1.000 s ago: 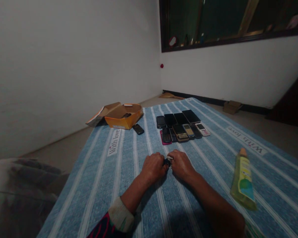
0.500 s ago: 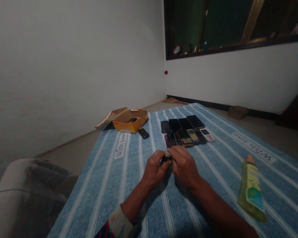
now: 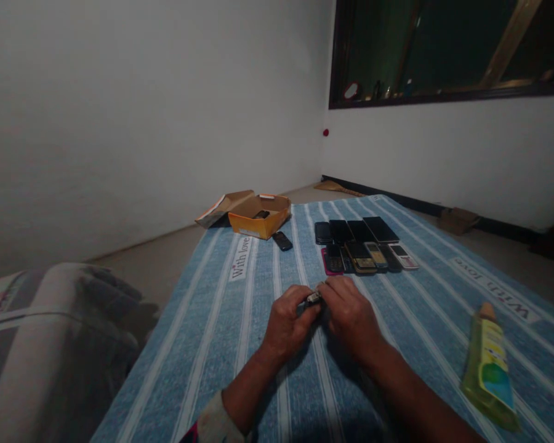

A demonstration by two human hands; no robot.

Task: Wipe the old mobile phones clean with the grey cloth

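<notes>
Between my two hands, above the near middle of the striped cloth, is a small black-and-silver object [image 3: 314, 297]. Most of it is covered by fingers, so its kind cannot be made out. My left hand [image 3: 287, 323] pinches its left end between thumb and fingers. The fingers of my right hand [image 3: 351, 314] are closed on its right end. Just beyond the hands lie two rows of phones: keypad phones such as a gold-edged one [image 3: 361, 257] in front, and dark flat ones such as a large black phone [image 3: 381, 229] behind.
An open orange cardboard box [image 3: 252, 226] stands at the far left with a dark phone inside. Beside it lies a black phone [image 3: 282, 240]. A yellow-green bottle [image 3: 489, 369] lies on the blue striped cloth [image 3: 240, 320] at right. Grey fabric [image 3: 60, 351] is at lower left.
The held object has tilted, showing more of its silvery edge. Both hands keep their grip close together. The whole view has swung slightly left, so the surroundings appear farther right.
</notes>
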